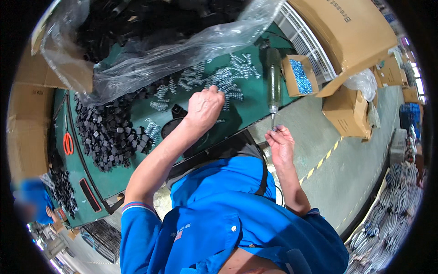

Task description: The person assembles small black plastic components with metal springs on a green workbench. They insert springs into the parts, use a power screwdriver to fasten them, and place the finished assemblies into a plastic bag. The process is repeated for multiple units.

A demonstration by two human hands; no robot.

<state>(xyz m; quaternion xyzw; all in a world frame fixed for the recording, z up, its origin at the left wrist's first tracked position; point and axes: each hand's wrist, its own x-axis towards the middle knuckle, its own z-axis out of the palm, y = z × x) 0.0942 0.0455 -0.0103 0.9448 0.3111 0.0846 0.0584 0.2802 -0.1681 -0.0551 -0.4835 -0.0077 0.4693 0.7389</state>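
My left hand [205, 108] is over the green table, its fingers curled down at the near edge of a pile of metal coil springs [222, 78]. What those fingers hold is hidden. A dark part [178, 111] lies beside its wrist, with a larger dark piece partly covered by the forearm. At the table's right edge, my right hand [281, 145] pinches right at the bit of an electric screwdriver [274, 80]. Anything between its fingertips is too small to name. Small blue-silver screws [300, 76] fill a cardboard box right of the screwdriver.
Many small black blocks [107, 137] cover the table's left side, near orange-handled scissors [68, 143]. A clear plastic bag [182, 54] of black parts spans the back. Cartons [346, 112] and a grey crate [310, 41] stand right. Another person in a blue sleeve [39, 196] is far left.
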